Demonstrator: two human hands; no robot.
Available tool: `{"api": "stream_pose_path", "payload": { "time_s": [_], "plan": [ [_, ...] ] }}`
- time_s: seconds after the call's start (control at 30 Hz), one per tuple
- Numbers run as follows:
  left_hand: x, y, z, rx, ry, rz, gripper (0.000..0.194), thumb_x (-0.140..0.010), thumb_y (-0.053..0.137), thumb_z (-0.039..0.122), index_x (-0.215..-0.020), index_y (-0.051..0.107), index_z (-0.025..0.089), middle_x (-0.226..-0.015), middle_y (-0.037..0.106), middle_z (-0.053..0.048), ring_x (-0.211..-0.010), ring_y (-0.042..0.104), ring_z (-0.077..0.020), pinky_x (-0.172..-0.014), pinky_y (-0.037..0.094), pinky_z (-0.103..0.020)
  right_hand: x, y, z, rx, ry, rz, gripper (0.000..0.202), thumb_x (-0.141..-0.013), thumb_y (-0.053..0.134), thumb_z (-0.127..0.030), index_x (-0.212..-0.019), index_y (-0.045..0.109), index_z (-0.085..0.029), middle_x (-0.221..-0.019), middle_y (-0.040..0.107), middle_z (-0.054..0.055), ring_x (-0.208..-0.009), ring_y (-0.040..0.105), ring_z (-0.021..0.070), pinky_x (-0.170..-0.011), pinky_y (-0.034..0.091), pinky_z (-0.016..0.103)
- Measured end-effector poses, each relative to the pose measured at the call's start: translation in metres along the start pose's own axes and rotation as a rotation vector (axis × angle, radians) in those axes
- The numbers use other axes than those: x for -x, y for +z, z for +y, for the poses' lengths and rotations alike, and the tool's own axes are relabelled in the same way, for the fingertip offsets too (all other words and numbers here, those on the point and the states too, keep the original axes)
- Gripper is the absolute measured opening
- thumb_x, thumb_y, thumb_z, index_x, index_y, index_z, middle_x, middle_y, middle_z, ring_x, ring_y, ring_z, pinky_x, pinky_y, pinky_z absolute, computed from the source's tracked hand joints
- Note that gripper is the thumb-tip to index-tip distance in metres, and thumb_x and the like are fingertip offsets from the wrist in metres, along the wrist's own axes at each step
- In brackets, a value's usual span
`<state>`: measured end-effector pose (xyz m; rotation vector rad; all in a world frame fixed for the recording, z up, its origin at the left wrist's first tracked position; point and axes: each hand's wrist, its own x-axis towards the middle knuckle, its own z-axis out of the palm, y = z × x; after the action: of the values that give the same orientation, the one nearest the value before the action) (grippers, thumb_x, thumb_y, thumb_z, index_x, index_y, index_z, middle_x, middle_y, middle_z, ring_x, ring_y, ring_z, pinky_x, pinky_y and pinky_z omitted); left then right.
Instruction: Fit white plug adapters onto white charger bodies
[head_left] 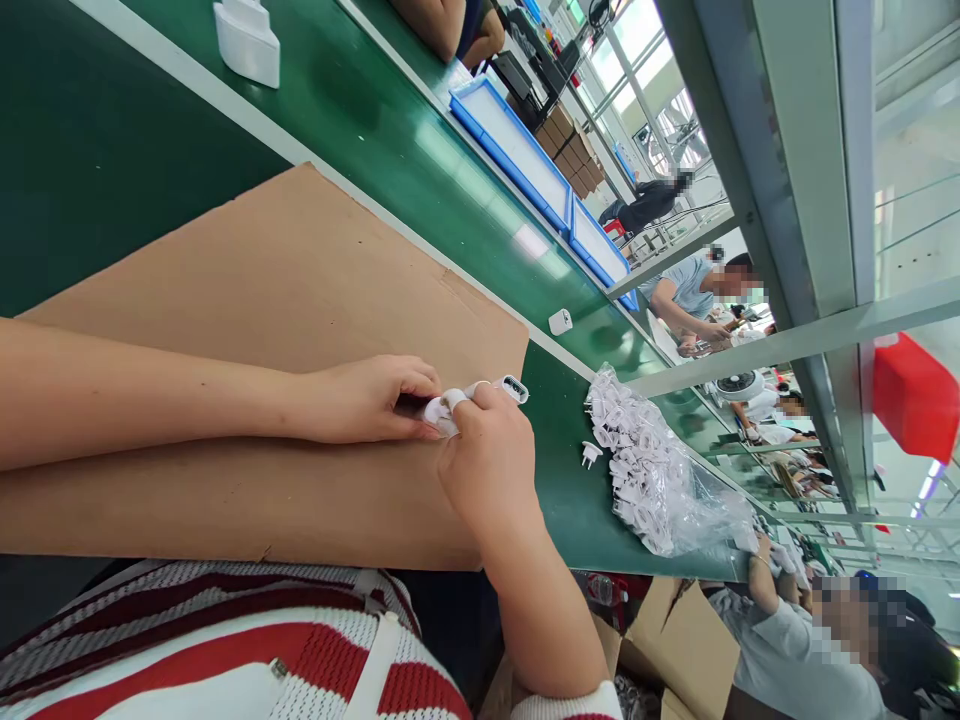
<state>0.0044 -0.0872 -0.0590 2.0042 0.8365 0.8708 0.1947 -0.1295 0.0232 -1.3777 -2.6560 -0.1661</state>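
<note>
Over a sheet of brown cardboard [300, 290], both my hands meet at a small white plastic charger [514, 389]. One end of it shows a dark slot-like opening beyond my right fingers. My left hand [367, 398] pinches the near end between thumb and fingers. Curled around the middle from the right is my right hand [491, 450], with white covers on its fingertips. Fingers hide most of the charger, and I cannot tell if it is one piece or two. A loose white plug piece with pins [591, 455] lies to the right of my right hand.
A clear plastic bag [652, 470] full of white plug pieces lies at the right. A white charger block [560, 321] and a white stack [247, 42] stand on the green conveyor belt [420, 190]. Blue trays [517, 150] line its far side. Co-workers sit further along.
</note>
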Motion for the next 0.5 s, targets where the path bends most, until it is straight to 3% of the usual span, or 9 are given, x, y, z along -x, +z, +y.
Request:
{"api": "stream_pose_path", "payload": {
  "time_s": [0.33,0.5],
  "plan": [
    [0.002,0.002,-0.001,0.002,-0.009,-0.003,0.032,-0.092,0.069,0.052,-0.087,0.077,0.022,-0.094,0.073,-0.004,-0.094,0.067,-0.0223,-0.088,0.051,-0.031,-0.002,0.002,0.007,-0.089,0.086,-0.009,0.020,-0.071,0.061,-0.003,-0.069,0.058,-0.022,-0.077,0.050,0.001,-0.071,0.048,0.0180,-0.060,0.028,0.031],
    [0.001,0.003,-0.001,-0.022,-0.054,-0.005,0.042,-0.092,0.065,0.062,-0.084,0.077,0.022,-0.091,0.072,-0.006,-0.090,0.066,-0.0232,-0.083,0.052,-0.032,0.003,0.017,0.017,-0.264,0.178,0.034,0.019,-0.071,0.062,-0.006,-0.080,0.071,-0.022,-0.078,0.052,0.000,-0.071,0.049,0.0171,-0.059,0.034,0.029]
  ]
}}
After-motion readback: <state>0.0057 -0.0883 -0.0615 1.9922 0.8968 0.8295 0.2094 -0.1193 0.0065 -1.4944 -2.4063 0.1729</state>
